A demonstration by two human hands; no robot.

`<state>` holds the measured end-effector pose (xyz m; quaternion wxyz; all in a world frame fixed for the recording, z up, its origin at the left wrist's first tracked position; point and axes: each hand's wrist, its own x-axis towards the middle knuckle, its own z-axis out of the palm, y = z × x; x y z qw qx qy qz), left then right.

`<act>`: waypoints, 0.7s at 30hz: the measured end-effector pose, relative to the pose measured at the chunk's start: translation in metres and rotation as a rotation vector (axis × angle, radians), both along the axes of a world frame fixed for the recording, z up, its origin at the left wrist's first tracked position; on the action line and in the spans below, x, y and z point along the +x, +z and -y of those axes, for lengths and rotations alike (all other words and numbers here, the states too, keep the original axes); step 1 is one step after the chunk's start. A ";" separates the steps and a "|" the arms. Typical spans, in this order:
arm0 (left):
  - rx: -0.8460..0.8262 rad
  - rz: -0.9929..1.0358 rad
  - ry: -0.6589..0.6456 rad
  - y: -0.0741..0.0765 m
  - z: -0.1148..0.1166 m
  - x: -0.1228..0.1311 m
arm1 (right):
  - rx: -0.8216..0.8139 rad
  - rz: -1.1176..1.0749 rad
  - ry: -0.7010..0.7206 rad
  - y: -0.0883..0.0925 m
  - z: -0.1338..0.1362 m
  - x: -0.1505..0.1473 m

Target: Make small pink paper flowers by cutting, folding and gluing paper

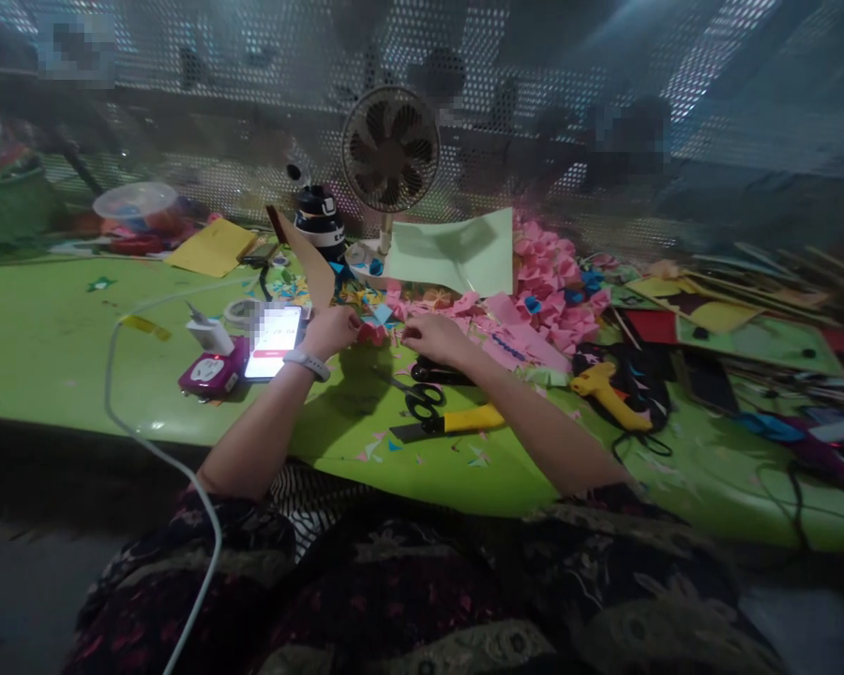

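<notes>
My left hand, with a pale band on its wrist, has its fingers pinched together at a small red paper piece. To the right, my right hand has curled fingers; what they hold, if anything, is too small to make out. A heap of folded pink paper pieces lies beyond the right hand. Below that hand are black-handled scissors and a cutter with a yellow handle. A lit phone lies beside my left wrist.
A fan stands at the back behind a pale green sheet, near a dark bottle. A purple socket block sits at left, by a white cable. A yellow glue gun lies at right.
</notes>
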<state>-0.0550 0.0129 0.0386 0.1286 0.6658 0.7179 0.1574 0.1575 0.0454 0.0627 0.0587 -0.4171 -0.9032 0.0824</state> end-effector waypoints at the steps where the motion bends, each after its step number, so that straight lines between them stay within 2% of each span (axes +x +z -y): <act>1: -0.008 -0.011 0.008 0.001 0.001 0.000 | 0.000 0.059 -0.001 0.003 -0.001 -0.005; 6: -0.022 -0.070 -0.013 0.004 0.004 -0.001 | -0.016 0.247 -0.047 0.015 -0.011 -0.031; 12: 0.002 -0.071 -0.007 0.010 0.008 0.001 | -0.055 0.306 -0.094 0.007 -0.025 -0.049; 17: 0.080 0.022 0.063 0.016 0.011 0.002 | -0.116 0.292 -0.095 -0.002 -0.034 -0.052; 21: 0.183 0.130 0.060 0.013 0.008 0.001 | -0.176 0.190 -0.065 0.001 -0.039 -0.044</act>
